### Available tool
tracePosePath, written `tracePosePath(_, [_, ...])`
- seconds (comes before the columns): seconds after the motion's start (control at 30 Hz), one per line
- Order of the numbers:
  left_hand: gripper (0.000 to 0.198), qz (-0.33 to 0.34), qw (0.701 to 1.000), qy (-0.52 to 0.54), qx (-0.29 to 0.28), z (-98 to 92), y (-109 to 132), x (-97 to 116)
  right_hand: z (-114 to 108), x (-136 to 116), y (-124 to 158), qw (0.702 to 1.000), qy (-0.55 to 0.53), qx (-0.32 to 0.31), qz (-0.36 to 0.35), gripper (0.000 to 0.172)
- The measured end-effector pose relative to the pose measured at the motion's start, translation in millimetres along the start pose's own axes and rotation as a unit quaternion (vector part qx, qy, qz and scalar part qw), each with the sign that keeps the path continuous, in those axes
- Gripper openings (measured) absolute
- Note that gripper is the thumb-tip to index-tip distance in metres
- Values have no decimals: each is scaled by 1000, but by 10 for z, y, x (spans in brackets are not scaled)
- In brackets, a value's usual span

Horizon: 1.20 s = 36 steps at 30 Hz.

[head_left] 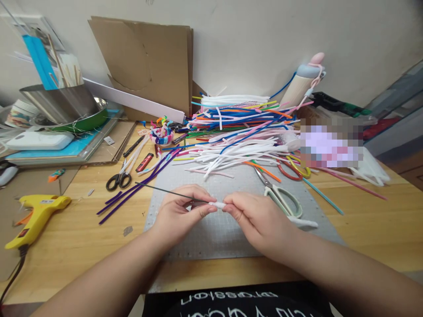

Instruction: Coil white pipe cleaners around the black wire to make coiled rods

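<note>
My left hand (185, 211) is closed in a pinch on a thin dark green rod (168, 190), which sticks out to the left. At the rod's right end is a small white wrapped piece (217, 204), apparently pipe cleaner, bridging the gap between my fingertips. My right hand (254, 215) pinches the other end of that white piece; its fingers hide part of it. Both hands are above a grey cutting mat (205, 242). Light-green-handled scissors (286, 200) lie just beyond my right hand. A white fuzzy strip (302, 222) shows beside my right wrist.
A heap of coloured pipe cleaners (238, 145) lies at the back. Purple pipe cleaners (132, 193) and black scissors (119, 179) are on the left, with a yellow glue gun (39, 215) further out. Cardboard (145, 66) leans on the wall near a bottle (299, 86).
</note>
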State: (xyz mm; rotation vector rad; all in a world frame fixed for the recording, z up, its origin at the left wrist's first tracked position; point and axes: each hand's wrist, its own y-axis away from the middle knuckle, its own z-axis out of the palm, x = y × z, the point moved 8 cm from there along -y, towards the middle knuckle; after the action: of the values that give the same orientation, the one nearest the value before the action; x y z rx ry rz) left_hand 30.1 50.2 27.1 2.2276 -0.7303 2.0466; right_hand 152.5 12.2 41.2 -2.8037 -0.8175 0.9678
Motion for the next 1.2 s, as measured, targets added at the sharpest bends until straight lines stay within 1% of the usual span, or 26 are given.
tracePosePath(0.07, [7, -12, 1000, 3, 8, -14, 2, -25, -11, 2, -5, 999, -30, 7, 8, 10])
tracePosePath(0.17, [9, -23, 1000, 9, 11, -30, 12, -48, -52, -7, -4, 999, -28, 46, -7, 3])
tracePosePath(0.27, [7, -23, 999, 40, -3, -16, 20, -36, -79, -17, 8, 997, -11, 77, -31, 10])
tracePosePath(0.4, [6, -14, 997, 72, -7, -11, 16, -9, -120, -31, 20, 995, -2, 95, -43, 12])
tracePosePath(0.5, [5, -2, 998, 65, 5, -27, 8, 6, -137, -62, 14, 994, 23, 89, -51, 16])
tracePosePath(0.6, [4, 16, 998, 58, 10, -34, 2, 33, -121, -77, -4, 996, 43, 64, -51, 20])
tracePosePath(0.67, [3, 16, 999, 51, 12, -35, -3, 36, -99, -80, -13, 996, 48, 50, -50, 22])
tracePosePath(0.73, [3, 11, 999, 44, 13, -36, -4, 34, -91, -70, -15, 996, 48, 52, -44, 17])
tracePosePath(0.8, [3, 13, 999, 37, 16, -40, -1, 38, -104, -60, -9, 996, 42, 72, -43, 9])
tracePosePath(0.87, [3, 12, 999, 31, 16, -41, 7, 38, -123, -69, 4, 993, 35, 94, -55, 6])
tracePosePath(0.97, [5, -2, 999, 30, 17, -40, 22, 17, -133, -90, 18, 991, 36, 99, -77, 13])
tracePosePath(1.07, [10, -25, 999, 26, 37, -74, 33, -17, -136, -87, 11, 993, 34, 82, -74, 17])
tracePosePath(1.13, [11, -20, 999, 24, 37, -78, 33, -3, -134, -90, 0, 994, 31, 72, -72, 18])
tracePosePath(1.2, [7, -1, 999, 26, 23, -60, 31, 34, -122, -94, -12, 995, 39, 63, -69, 20])
